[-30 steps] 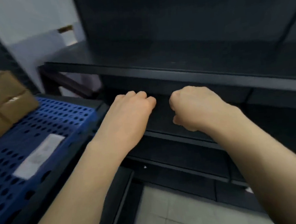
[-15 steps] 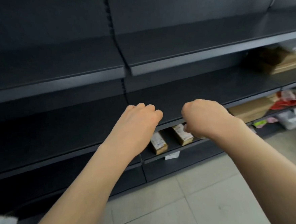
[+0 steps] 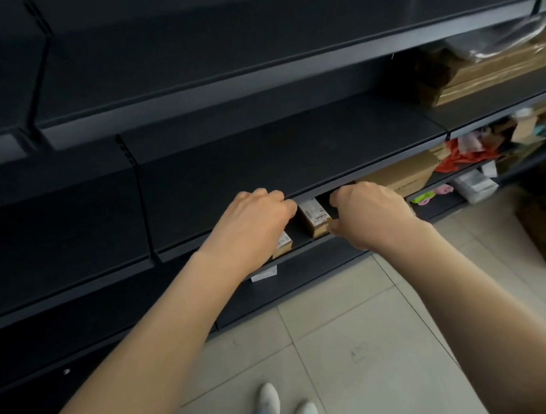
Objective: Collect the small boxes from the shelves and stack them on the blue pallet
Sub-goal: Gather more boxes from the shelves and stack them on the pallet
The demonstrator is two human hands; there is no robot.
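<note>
arms stretched toward shelf (image 3: 296, 232) | left hand (image 3: 253, 221) curled over left box (image 3: 283, 244), right hand (image 3: 370, 211) curled at right box (image 3: 314, 217), we couldn't tell grip | we counted 2 boxes

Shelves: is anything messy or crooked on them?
Yes. At the right end of the shelves, a red crumpled heap and pink and green bits lie jumbled together. A white label hangs crooked just below the small boxes.

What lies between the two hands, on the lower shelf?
In the head view, one small brown box with a white label stands between the left hand and the right hand. A second box is partly hidden by the left hand.
</note>
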